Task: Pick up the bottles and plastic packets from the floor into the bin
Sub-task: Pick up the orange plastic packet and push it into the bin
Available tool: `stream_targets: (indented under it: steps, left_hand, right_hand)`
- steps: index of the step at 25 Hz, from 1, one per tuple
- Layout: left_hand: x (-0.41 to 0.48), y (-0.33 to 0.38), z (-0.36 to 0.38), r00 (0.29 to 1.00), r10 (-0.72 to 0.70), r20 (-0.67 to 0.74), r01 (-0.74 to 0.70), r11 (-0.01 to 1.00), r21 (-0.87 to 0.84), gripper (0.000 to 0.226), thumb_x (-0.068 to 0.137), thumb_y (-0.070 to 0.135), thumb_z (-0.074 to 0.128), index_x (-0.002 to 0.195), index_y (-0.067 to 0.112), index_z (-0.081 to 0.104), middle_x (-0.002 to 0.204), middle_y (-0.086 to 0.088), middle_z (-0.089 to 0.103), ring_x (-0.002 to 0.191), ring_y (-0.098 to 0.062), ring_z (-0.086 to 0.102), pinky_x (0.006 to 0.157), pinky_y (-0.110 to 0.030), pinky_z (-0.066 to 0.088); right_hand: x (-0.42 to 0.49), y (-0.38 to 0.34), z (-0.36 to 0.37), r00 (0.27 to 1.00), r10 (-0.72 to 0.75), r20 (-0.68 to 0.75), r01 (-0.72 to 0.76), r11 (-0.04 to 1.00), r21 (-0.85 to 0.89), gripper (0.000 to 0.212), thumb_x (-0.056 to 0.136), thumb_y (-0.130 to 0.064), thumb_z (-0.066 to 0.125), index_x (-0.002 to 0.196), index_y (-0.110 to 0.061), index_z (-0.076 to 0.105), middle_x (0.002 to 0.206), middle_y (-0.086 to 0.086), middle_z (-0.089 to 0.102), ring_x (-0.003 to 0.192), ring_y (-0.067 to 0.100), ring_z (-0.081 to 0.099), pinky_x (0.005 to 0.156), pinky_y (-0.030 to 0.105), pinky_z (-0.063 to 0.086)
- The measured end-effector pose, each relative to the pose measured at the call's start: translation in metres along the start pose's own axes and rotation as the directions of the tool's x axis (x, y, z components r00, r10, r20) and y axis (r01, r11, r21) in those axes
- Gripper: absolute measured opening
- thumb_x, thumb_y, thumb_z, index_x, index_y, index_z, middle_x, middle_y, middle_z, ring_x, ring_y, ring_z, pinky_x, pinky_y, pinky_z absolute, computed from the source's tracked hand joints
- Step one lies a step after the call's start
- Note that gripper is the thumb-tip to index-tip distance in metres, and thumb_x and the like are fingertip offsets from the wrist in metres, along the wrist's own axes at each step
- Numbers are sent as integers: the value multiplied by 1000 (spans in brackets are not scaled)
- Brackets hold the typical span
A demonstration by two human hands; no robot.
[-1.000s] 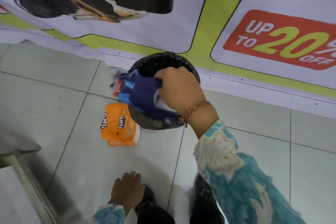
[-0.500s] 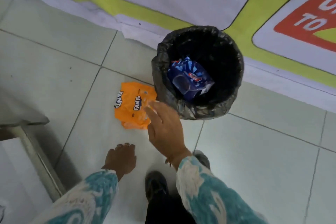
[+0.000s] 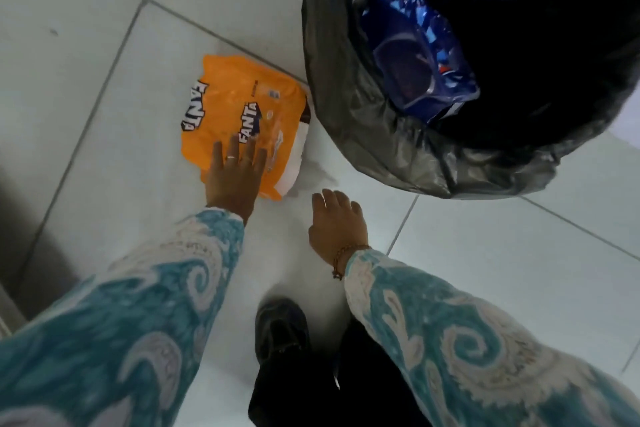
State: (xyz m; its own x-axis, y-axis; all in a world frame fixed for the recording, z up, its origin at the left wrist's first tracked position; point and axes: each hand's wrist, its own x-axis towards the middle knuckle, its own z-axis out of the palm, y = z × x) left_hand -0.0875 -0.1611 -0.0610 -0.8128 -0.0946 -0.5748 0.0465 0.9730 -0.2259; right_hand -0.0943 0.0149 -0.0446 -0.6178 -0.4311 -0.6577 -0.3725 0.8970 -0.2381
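Note:
An orange Fanta plastic packet (image 3: 239, 107) lies flat on the tiled floor just left of the bin (image 3: 377, 142), which is lined with a black bag. A blue plastic packet (image 3: 422, 55) rests inside the bin. My left hand (image 3: 235, 177) lies over the near edge of the orange packet with its fingers spread, not closed on it. My right hand (image 3: 337, 222) hovers over the bare floor below the packet and the bin, empty, with loosely curled fingers.
My black shoe (image 3: 280, 329) and dark trouser leg stand at the bottom centre. A grey metal frame (image 3: 20, 270) runs along the left edge. White floor tiles (image 3: 502, 270) stretch to the right.
The blue packet left my right hand and dropped into the bin. My right hand pulled back toward me, and my left hand reached forward onto the orange packet. The view moved closer.

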Motion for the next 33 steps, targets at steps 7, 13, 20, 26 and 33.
stream_targets:
  steps: [7, 13, 20, 26, 33]
  left_hand:
    - [-44, -30, -2, 976, 16, -217, -76, 961, -268, 19, 73, -5, 63, 92, -4, 66, 84, -28, 70, 74, -43, 67, 72, -52, 51]
    - [-150, -59, -107, 965, -192, -181, 30, 760, -649, 45, 79, 28, 39, 106, 3, 65, 68, -26, 67, 53, -42, 63, 49, -43, 51]
    - [-191, -92, -300, 811, 108, -575, -417, 797, -438, 37, 76, 21, 45, 110, 18, 59, 74, -7, 74, 61, -22, 69, 50, -24, 51]
    - [-118, -51, -393, 503, 750, -430, -761, 620, 191, 60, 57, -11, 74, 111, 10, 57, 76, -16, 68, 55, -34, 61, 45, -36, 53]
    - [-42, 27, -340, 541, 670, -508, -504, 742, 442, 35, 80, 22, 58, 113, 27, 67, 116, -4, 69, 104, -28, 65, 83, -43, 54]
  right_hand:
    - [-7, -7, -18, 1000, -7, -23, 7, 1000, -14, 44, 86, -8, 46, 129, -4, 42, 136, 16, 45, 123, 35, 41, 100, 47, 37]
    - [-93, -39, -108, 996, 77, 46, -80, 995, 57, 41, 88, -9, 43, 128, -6, 41, 133, 13, 48, 120, 33, 44, 98, 44, 39]
    - [-182, -45, -238, 882, 153, -446, -88, 983, 164, 41, 52, -5, 69, 92, -8, 63, 89, 11, 69, 78, 35, 66, 62, 41, 55]
    - [-166, 49, -328, 780, 353, -516, -373, 925, 69, 33, 81, -4, 57, 113, -5, 52, 123, 17, 56, 119, 38, 46, 96, 54, 39]
    - [-127, 105, -311, 856, -46, -514, -166, 919, -357, 27, 71, -10, 57, 98, -7, 64, 104, 16, 68, 101, 37, 61, 84, 51, 52]
